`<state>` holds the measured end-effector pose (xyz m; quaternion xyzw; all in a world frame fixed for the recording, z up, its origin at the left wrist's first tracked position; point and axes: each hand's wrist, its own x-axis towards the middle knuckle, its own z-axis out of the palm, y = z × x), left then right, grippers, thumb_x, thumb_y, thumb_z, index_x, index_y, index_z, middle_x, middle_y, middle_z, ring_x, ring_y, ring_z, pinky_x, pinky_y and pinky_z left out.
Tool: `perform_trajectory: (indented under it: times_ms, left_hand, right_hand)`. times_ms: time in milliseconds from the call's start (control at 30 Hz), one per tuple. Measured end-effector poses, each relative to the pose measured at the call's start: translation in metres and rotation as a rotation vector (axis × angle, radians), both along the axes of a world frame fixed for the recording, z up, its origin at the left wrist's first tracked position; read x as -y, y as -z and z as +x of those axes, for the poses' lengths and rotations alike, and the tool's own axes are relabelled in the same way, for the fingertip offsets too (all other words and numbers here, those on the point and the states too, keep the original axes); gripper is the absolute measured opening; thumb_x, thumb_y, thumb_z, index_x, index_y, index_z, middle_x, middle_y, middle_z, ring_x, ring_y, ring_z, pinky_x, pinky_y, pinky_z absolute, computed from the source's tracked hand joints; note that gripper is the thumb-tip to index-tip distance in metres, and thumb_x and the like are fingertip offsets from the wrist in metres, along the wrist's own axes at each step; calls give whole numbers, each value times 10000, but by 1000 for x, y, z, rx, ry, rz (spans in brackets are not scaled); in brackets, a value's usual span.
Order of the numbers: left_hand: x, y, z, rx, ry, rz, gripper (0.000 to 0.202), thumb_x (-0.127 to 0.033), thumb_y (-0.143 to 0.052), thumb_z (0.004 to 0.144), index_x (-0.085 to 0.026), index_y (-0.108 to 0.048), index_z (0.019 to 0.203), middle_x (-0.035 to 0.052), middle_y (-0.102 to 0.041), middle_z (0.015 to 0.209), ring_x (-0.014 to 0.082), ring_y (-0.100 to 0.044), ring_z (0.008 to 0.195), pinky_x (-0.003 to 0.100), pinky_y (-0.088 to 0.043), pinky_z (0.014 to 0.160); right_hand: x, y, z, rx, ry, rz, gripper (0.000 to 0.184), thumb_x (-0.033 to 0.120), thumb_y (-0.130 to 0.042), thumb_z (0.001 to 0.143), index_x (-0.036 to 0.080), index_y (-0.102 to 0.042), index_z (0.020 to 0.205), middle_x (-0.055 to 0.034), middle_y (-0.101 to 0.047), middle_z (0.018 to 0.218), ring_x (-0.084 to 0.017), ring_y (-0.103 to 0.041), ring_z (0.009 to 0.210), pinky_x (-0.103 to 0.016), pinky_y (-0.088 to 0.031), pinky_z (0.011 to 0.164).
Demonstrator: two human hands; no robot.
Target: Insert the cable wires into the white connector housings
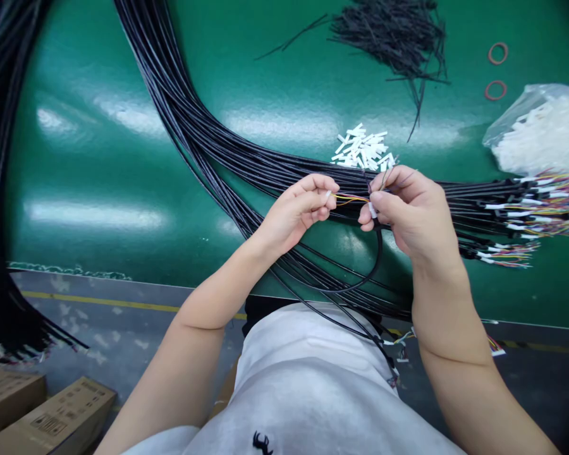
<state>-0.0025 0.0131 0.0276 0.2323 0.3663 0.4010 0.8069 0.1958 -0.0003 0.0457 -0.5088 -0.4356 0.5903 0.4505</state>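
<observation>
My left hand is closed in a pinch on a small white connector at the tips of thin coloured wires. My right hand is closed round the end of a black cable, which loops down toward my lap. The coloured wires run between the two hands. Both hands hover over a thick bundle of black cables lying across the green table. A small pile of white connectors lies just beyond my hands.
Finished cable ends with coloured wires fan out at the right. A clear bag of white parts, two red rings, a heap of black cable ties lie farther back. Cardboard boxes stand on the floor at lower left.
</observation>
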Motion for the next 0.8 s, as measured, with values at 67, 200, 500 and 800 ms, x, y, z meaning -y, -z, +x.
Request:
perform_trajectory:
  times_ms: [67,200,500,800]
  left_hand:
    - [0,0,0,-1,2,9,139,-124,-754,774,-150,-699,899,-47,-685,717,0,-603,612,84,-502,602]
    - [0,0,-1,-17,3,18,137,-135,-752,774,-154,-698,898,-50,-674,719,-1,-593,615,83,-493,602]
    - [2,4,0,-14,11,27,142,-135,-746,775,-157,-695,905,-52,-675,720,1,-586,614,92,-479,606]
    - [4,2,4,-199,36,209,337,-461,-862,838,-180,-682,886,-46,-635,711,34,-526,625,169,-441,609]
  right_hand:
    - [0,2,1,11,2,-12,169,226,-819,828,240,-651,817,59,-591,654,-96,-640,528,-221,-538,470]
    - [1,3,3,28,-29,-30,90,203,-768,860,233,-684,853,57,-609,633,-93,-629,495,-223,-499,458]
    - [-2,1,-6,-39,4,-70,165,242,-732,861,244,-571,822,83,-530,629,-82,-596,443,-196,-453,385]
    - [2,-1,-4,-57,-124,-98,312,375,-829,860,241,-573,744,107,-470,512,-66,-456,320,-201,-296,303]
